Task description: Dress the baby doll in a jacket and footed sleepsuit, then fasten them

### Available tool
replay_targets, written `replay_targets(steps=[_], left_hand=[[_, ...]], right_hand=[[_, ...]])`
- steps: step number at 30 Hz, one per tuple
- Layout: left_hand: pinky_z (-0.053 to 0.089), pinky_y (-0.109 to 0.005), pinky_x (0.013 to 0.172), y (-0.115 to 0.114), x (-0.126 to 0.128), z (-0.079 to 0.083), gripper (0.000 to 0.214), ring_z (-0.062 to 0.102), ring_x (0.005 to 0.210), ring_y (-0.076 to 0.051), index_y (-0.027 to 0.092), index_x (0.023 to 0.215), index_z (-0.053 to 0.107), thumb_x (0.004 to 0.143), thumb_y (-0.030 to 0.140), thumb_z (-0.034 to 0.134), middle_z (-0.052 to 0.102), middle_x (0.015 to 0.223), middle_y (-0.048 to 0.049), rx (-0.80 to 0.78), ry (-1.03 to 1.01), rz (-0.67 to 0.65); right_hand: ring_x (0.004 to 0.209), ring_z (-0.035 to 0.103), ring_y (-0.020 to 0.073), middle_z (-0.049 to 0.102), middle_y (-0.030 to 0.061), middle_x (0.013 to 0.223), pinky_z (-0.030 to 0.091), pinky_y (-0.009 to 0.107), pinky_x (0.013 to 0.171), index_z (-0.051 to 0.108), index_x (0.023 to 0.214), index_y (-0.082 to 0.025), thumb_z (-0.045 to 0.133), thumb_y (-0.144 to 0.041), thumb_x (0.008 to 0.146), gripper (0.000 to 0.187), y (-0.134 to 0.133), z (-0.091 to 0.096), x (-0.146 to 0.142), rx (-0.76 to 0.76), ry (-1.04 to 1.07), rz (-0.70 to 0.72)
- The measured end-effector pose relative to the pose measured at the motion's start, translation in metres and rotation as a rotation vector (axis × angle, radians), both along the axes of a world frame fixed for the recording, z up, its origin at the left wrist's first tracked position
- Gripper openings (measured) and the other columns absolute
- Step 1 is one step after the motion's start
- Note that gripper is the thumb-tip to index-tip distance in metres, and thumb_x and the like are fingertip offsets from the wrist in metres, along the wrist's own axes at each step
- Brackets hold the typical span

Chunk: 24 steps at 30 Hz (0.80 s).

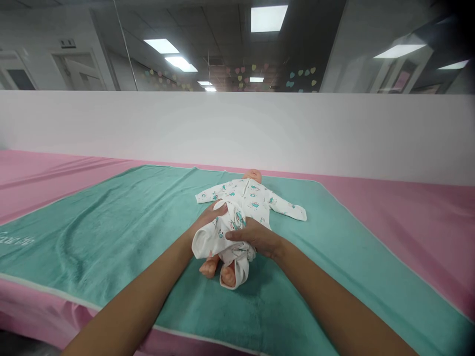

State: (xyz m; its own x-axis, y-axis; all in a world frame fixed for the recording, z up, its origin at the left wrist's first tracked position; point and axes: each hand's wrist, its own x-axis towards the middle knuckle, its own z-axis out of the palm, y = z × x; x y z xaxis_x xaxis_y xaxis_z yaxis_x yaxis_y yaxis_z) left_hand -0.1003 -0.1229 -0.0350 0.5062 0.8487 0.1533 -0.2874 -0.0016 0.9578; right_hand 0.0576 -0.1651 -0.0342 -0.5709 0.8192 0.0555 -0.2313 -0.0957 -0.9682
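A baby doll (pixel 252 176) lies on its back on a teal towel (pixel 122 217), head away from me, dressed in a white printed romper (pixel 249 198) with sleeves spread. My left hand (pixel 208 216) grips the bunched romper fabric at the doll's left hip. My right hand (pixel 256 237) is closed on the romper over the doll's legs. Two bare doll feet (pixel 218 271) stick out of the romper legs toward me.
The towel covers a pink sheet (pixel 408 217) on a wide padded surface. A low white partition (pixel 237 128) runs behind it, with glass walls and ceiling lights beyond. The towel's near edge (pixel 178 331) lies close to me.
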Motion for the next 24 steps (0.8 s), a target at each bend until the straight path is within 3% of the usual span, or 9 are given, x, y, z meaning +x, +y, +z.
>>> replay_targets(steps=[4, 10, 16, 21, 24], left_hand=[[0.043, -0.029, 0.070, 0.002, -0.003, -0.001, 0.035, 0.057, 0.081, -0.019, 0.014, 0.099, 0.058, 0.077, 0.040, 0.059, 0.063, 0.092, -0.0066, 0.101, 0.095, -0.035], [0.045, -0.029, 0.072, -0.003, -0.010, 0.012, 0.056, 0.056, 0.090, -0.023, 0.017, 0.111, 0.057, 0.058, 0.025, 0.074, 0.063, 0.100, -0.0066, 0.142, 0.308, -0.231], [0.045, -0.029, 0.067, -0.002, -0.007, 0.006, 0.047, 0.058, 0.078, -0.020, 0.013, 0.105, 0.056, 0.060, 0.017, 0.069, 0.063, 0.092, -0.0078, 0.037, 0.054, -0.136], [0.043, -0.025, 0.060, 0.006, -0.004, -0.008, 0.032, 0.056, 0.067, -0.015, 0.016, 0.095, 0.054, 0.065, 0.018, 0.065, 0.060, 0.081, -0.0027, 0.027, -0.092, 0.039], [0.044, -0.024, 0.060, 0.005, -0.004, -0.008, 0.030, 0.057, 0.069, -0.015, 0.016, 0.094, 0.052, 0.068, 0.021, 0.065, 0.060, 0.081, -0.0029, 0.014, -0.069, 0.007]], right_hand=[[0.076, 0.062, 0.0201, 0.066, 0.0050, 0.087, 0.048, 0.032, 0.071, 0.062, 0.100, -0.017, 0.074, -0.031, 0.063, 0.041, 0.001, -0.008, 0.002, -0.070, 0.122, -0.118], [0.075, 0.062, 0.0194, 0.067, 0.0060, 0.085, 0.048, 0.029, 0.069, 0.064, 0.095, -0.013, 0.069, -0.037, 0.068, 0.037, 0.006, -0.016, 0.004, -0.143, 0.209, -0.285], [0.081, 0.061, 0.0203, 0.065, 0.0060, 0.092, 0.047, 0.031, 0.072, 0.061, 0.105, -0.017, 0.067, -0.040, 0.071, 0.042, -0.001, -0.005, 0.000, -0.021, 0.155, -0.128], [0.083, 0.058, 0.0190, 0.064, 0.0046, 0.093, 0.046, 0.029, 0.071, 0.058, 0.109, -0.019, 0.079, -0.030, 0.057, 0.057, -0.003, 0.004, -0.004, 0.047, -0.011, -0.044], [0.075, 0.058, 0.0166, 0.064, 0.0031, 0.086, 0.046, 0.028, 0.067, 0.062, 0.099, -0.018, 0.075, -0.030, 0.061, 0.042, -0.002, 0.001, -0.003, -0.004, 0.009, -0.070]])
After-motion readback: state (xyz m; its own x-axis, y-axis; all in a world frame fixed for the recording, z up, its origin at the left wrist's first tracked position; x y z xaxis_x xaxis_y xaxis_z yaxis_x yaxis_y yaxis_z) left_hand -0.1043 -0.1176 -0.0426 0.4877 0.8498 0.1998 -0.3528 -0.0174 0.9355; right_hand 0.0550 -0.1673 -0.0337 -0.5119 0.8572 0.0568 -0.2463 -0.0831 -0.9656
